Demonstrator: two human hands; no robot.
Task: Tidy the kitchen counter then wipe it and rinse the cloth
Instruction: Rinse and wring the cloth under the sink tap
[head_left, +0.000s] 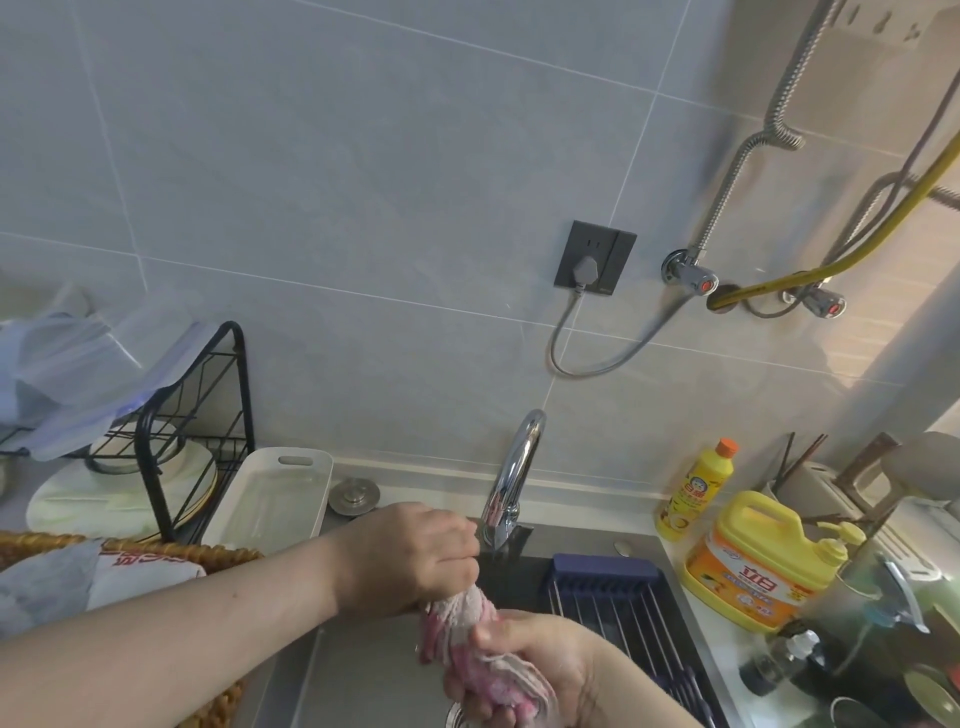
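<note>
Cloth, pink-and-white, is bunched over the sink just near of the faucet, left hand fisted on its upper end, right hand clenched lower, likely wringing so drips fall in the basin.

A home kitchen: a stainless steel sink with a curved chrome tap sits at lower centre under a grey tiled wall. A black wire dish rack holding plates stands at left, yellow dish-soap bottles at right.
</note>
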